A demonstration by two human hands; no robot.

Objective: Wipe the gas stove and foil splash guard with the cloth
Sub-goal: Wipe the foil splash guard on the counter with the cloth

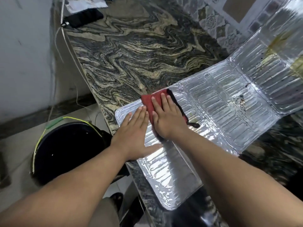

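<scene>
Foil splash guard (213,102) lies flat on the marbled surface (131,51), unfolded. Its long axis runs from lower centre of the frame up to the upper right; the near panel overhangs the surface edge at lower centre.

Right hand (165,118) is flat, fingers straight, pressing the red cloth (150,102) onto the foil at frame centre. Cloth sits at the left edge of the guard, its far corner just over onto the stone. A dark strip of the cloth trails out to the right of the hand.

Left hand (132,135) is also flat and holds nothing, palm down on the near-left foil panel, just beside the right hand, fingertips touching the cloth edge. Reads as a hold-down so the sheet doesn't slide.

Key relation: nearly all unwiped foil lies to the right and upper right of the cloth hand, along the long axis. Brown and yellow staining shows on the far panels at the upper right, well apart from the cloth, plus dark specks mid-right. The right hand is the nearer one to that side, so my guess is that strokes go rightward along the axis while the left keeps pinning.

Risk: thin foil may crumple or shift if pushed toward the unpinned far end.

Gas stove isn't in view. Black bucket (70,148) with water sits on the floor at lower left, below the surface edge. Dark phone-like item (83,18) at upper left, too blurred to confirm.
</scene>
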